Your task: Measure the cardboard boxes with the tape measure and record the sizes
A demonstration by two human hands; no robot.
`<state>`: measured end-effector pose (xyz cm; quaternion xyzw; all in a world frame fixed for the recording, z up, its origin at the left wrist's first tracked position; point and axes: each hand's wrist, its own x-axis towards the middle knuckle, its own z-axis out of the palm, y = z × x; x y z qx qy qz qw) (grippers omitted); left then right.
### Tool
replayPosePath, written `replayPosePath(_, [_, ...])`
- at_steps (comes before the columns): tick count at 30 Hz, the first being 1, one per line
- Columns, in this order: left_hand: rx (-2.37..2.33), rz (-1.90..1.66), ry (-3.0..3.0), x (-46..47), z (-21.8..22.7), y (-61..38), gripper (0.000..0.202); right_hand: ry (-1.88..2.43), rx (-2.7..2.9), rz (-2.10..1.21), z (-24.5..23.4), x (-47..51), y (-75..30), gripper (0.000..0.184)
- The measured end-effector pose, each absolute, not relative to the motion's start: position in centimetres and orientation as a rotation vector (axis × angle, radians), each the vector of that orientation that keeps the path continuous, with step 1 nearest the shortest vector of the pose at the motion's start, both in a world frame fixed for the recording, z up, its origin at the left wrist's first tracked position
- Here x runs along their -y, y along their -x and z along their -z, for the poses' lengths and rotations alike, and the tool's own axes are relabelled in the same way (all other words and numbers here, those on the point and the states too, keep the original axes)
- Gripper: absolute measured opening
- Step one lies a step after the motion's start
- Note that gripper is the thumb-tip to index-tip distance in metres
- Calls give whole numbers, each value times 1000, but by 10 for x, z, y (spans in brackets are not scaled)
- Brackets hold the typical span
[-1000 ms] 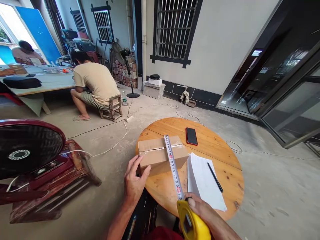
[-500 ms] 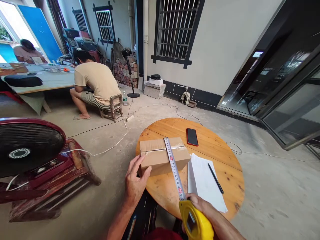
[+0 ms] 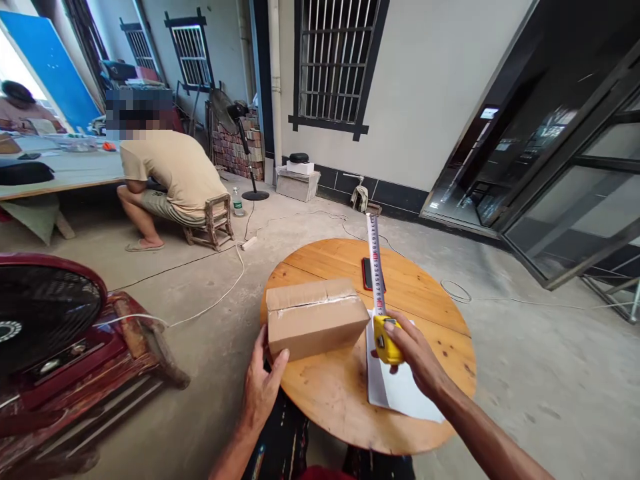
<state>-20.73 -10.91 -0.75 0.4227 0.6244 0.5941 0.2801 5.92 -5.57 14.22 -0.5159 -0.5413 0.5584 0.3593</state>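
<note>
A closed brown cardboard box (image 3: 317, 327) sits on the left part of the round wooden table (image 3: 330, 407). My left hand (image 3: 263, 383) rests against the box's near left corner, thumb and fingers apart around it. Above the paper, my right hand (image 3: 413, 347) grips a yellow tape measure (image 3: 387, 340). Its metal blade (image 3: 375, 267) sticks out upward and away, clear of the box, passing in front of a red-edged phone (image 3: 367, 273). White paper sheets (image 3: 400, 393) lie below my right hand, partly covered by it; the pen is hidden.
A fan (image 3: 50, 320) on a wooden chair stands close on my left. Further back, a person in a tan shirt (image 3: 173, 170) sits on a low chair by a long table (image 3: 90, 175). Another fan (image 3: 245, 147) stands by the wall. Cables (image 3: 215, 303) cross the floor.
My right hand has lifted the tape measure off the box and moved it forward, its blade now over the phone. My left hand has slid slightly down the box's corner.
</note>
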Motion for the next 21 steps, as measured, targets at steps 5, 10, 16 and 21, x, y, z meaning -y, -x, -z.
replayPosePath(5, [-1863, -1535, -1040, 113, -7, 223, 59, 1202, 1363, -1607, -131, 55, -50, 54])
replayPosePath(10, [-1997, -1574, -1246, 119, -44, 237, 57, 1104, 1358, -1622, -145, 49, -44, 49])
replayPosePath(16, [-1973, -1481, -1298, 116, -40, 228, 63, 1163, 1290, -1510, -149, 38, -39, 46])
replayPosePath(21, [-1958, -1542, -1497, 115, -30, 223, 55, 1173, 1049, -2058, -147, 95, -32, 59])
